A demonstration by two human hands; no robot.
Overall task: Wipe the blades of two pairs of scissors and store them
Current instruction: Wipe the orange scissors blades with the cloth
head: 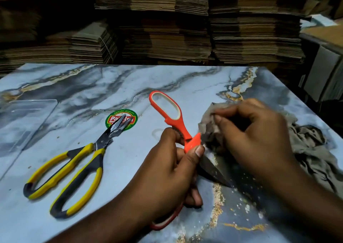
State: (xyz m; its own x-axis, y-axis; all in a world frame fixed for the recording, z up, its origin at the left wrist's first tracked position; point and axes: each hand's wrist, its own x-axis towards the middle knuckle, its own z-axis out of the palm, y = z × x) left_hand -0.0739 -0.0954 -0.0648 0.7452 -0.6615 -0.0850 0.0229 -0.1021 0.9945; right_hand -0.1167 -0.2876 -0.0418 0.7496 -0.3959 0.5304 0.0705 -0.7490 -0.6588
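Note:
My left hand grips the orange scissors near the pivot, one handle loop pointing away from me, the other under my wrist. Their dark blade points down to the right. My right hand pinches a grey-brown cloth against the blade base beside the pivot. The rest of the cloth trails on the table to the right. The yellow-and-black scissors lie flat on the left, blades slightly apart, tips over a round sticker.
The marble-patterned table bears a clear plastic pouch at the far left. Stacks of flattened cardboard rise behind the table's far edge. Grey boxes stand at the right.

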